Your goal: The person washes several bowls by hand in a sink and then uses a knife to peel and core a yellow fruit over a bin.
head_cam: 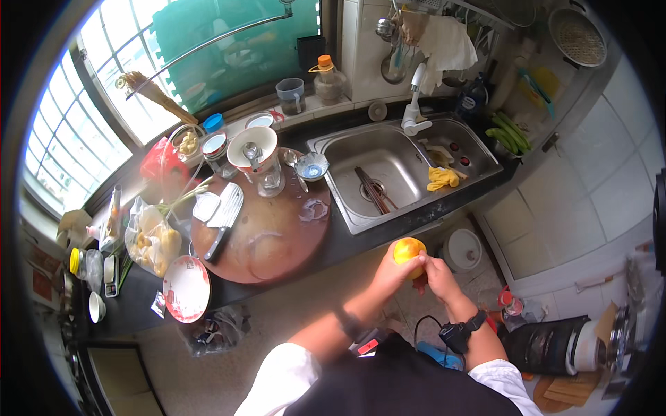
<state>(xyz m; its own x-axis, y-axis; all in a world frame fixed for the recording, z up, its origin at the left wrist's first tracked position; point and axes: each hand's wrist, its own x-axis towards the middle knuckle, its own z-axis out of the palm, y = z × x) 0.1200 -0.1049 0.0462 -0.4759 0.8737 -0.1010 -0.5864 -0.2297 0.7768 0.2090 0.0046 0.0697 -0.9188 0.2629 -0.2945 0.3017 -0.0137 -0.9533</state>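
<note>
My left hand is wrapped around a round yellow-orange fruit, perhaps a peach or mango. From the other side, my right hand presses its thumb and fingers against the same fruit. Both hands are in front of my body, over the floor just off the counter edge. Part of the fruit is hidden by my fingers. Farther left, a cleaver with a black handle lies on a round wooden chopping board.
A steel sink holds chopsticks and has a white faucet behind it. Bowls, including a stacked white bowl, stand on the board. A plate sits at the counter's front edge. Below is a white bucket.
</note>
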